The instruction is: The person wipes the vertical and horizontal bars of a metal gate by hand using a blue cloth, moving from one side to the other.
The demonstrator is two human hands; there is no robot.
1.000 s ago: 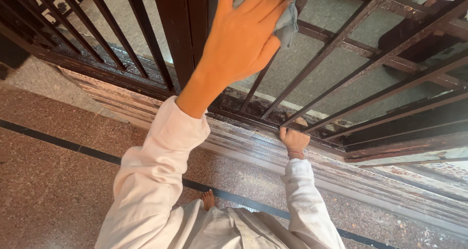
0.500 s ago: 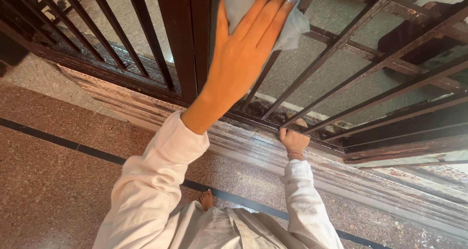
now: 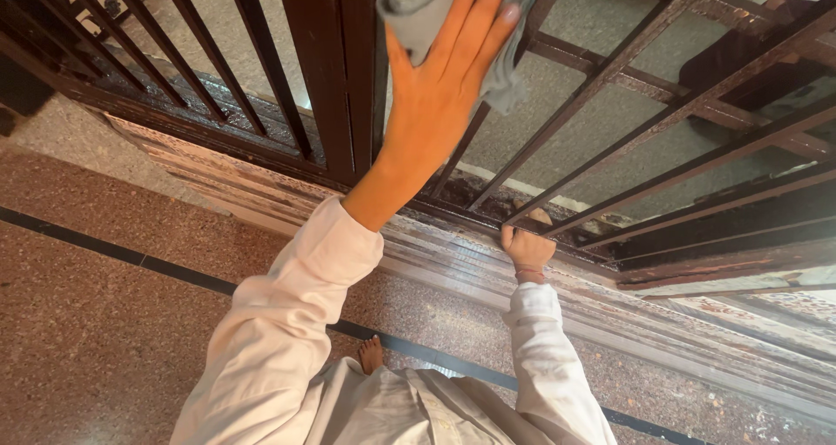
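A grey-green cloth (image 3: 435, 23) is being pressed flat against the dark metal grille (image 3: 610, 70) by the left hand (image 3: 444, 97), which is spread wide with its fingers (image 3: 492, 27) extended toward twelve o'clock — the cloth is showing above and to either side of the fingers, at the top edge of the view. The cloth is lying just beside the thick upright post (image 3: 335, 70) of the grille, at about three o'clock from it, and one corner is overlapping the post's edge. The right hand (image 3: 527, 252) is being held closed around the foot of a slanting bar (image 3: 601, 210), at roughly four o'clock from the left hand and well apart from it; its fingers are wrapped over the bar where it is meeting the worn bottom rail (image 3: 679, 275). Both arms are being shown in pale long sleeves (image 3: 287, 323). A bare foot (image 3: 372, 355) is being seen at six o'clock, resting on the speckled reddish floor (image 3: 96, 340) — just beside a dark inlaid stripe (image 3: 104, 246) running across it. Below the grille, a scuffed stone sill (image 3: 453, 262) is lying between rail and floor.
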